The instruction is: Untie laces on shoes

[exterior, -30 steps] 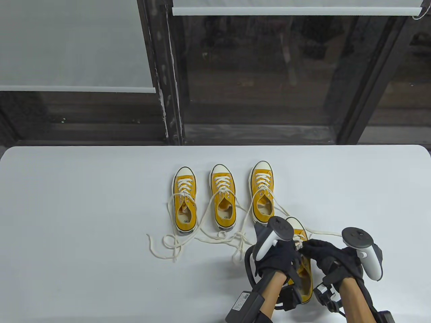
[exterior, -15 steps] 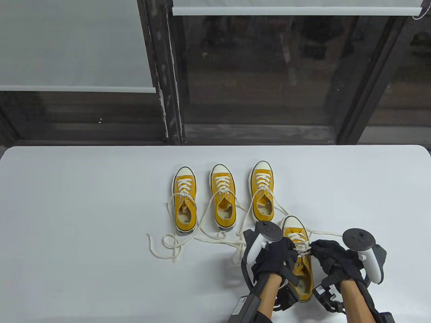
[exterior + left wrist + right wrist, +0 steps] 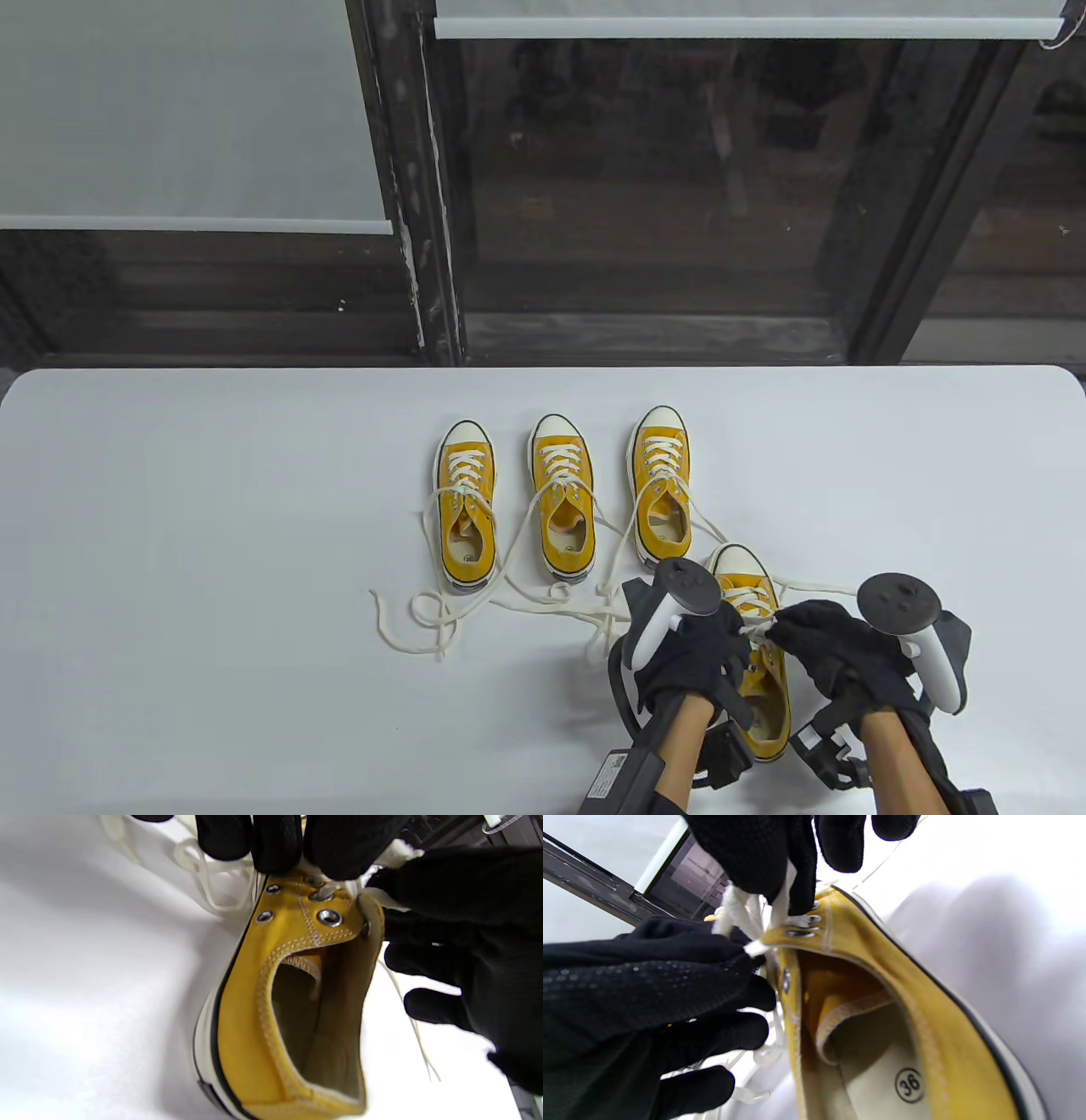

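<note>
Four yellow canvas shoes with white laces stand on the white table [image 3: 212,509]. Three are in a row at the back, left [image 3: 465,509], middle [image 3: 562,509] and right [image 3: 660,492], with laces trailing loose toward me. The fourth, near shoe [image 3: 762,679] lies between my hands. My left hand [image 3: 736,630] pinches its lace at the top eyelets, as the right wrist view shows [image 3: 751,949]. My right hand [image 3: 782,630] pinches the other lace strand [image 3: 780,906] just above the eyelets [image 3: 799,933]. In the left wrist view the shoe's opening [image 3: 314,1014] faces the camera.
Loose lace ends [image 3: 424,620] lie curled on the table in front of the back row, some close to my left hand [image 3: 602,624]. The table's far edge meets a dark window frame [image 3: 424,255].
Both hands stayed at the near shoe's laces. The left hand shifted slightly left, then back. The near shoe moved a little to the left.
</note>
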